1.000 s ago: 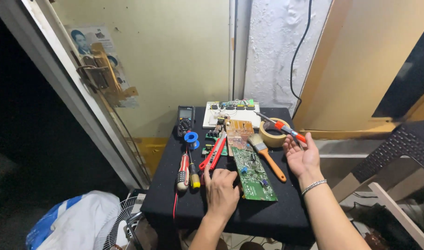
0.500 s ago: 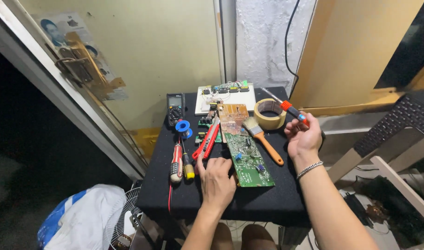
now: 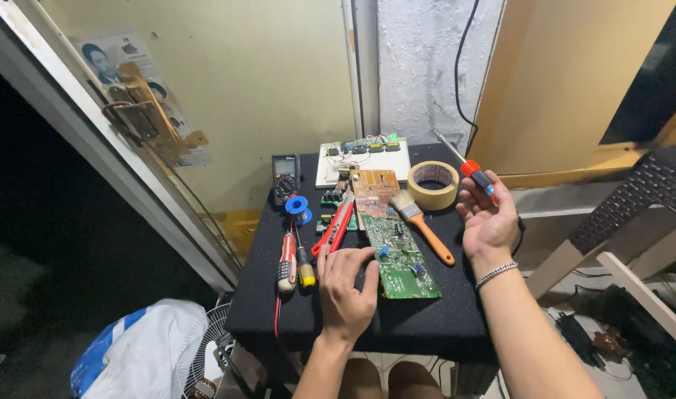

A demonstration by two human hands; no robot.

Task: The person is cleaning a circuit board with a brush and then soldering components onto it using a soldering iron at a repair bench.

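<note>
Table [image 3: 427, 332], small, black cloth top, tools spread on it. At 9 o'clock two screwdrivers [image 3: 288, 260] lie side by side, red-handled one left of the yellow-tipped one. At 10 o'clock, blue solder spool [image 3: 297, 206] with a black multimeter [image 3: 285, 177] just behind it. Red cutter [image 3: 336, 225] runs diagonally from centre toward 11. Left hand [image 3: 347, 290] lies flat, palm down, holding nothing, fingertips on the near-left edge of the green board [image 3: 399, 255] at centre. Brown board [image 3: 374, 190] touches the green board's far end; white breadboard [image 3: 364, 157] with wiring sits at 12 o'clock. Brush [image 3: 422, 224], orange handle, lies just right of the green board, bristles toward 12. Tape roll [image 3: 434, 185] at 1 o'clock, beside the bristles. Right hand [image 3: 488, 222] raised at 3 o'clock, palm up, fingers loosely curled around a soldering iron [image 3: 471, 169], orange collar and metal tip pointing toward 11, above the tape roll and not touching it. Bracelet [image 3: 497, 274] on that wrist.
</note>
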